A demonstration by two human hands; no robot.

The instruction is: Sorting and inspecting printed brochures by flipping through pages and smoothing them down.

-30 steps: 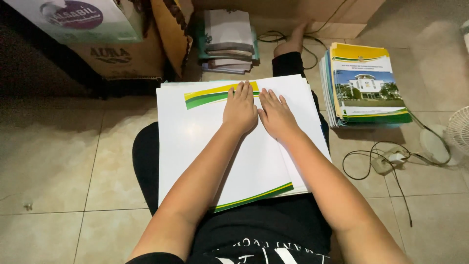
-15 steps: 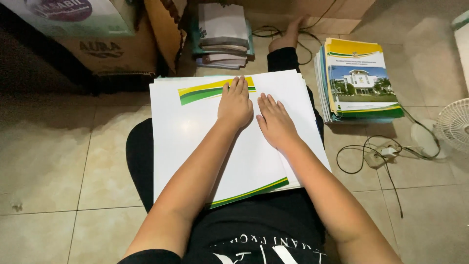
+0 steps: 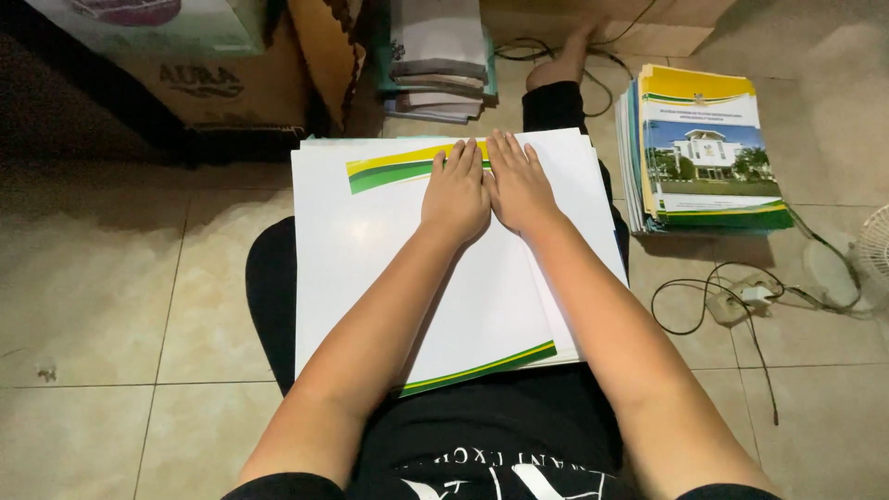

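Observation:
A stack of large white sheets (image 3: 370,268) with yellow and green curved stripes lies across my lap, over my black trousers. My left hand (image 3: 456,193) rests flat on the upper middle of the top sheet, fingers together and stretched out. Beside it and touching it, my right hand (image 3: 520,185) also lies flat, palm down. Neither hand grips anything; both press on the paper near its far edge.
A pile of printed booklets (image 3: 708,148) with a building picture on the cover sits on the tiled floor at right. Cables (image 3: 732,296) trail below it. Cardboard boxes (image 3: 213,74) and a stack of folders (image 3: 435,65) stand at the back; a white fan (image 3: 875,245) edges in at right.
My two hands have come together side by side and slid slightly toward the far edge of the sheet. The view has shifted a little.

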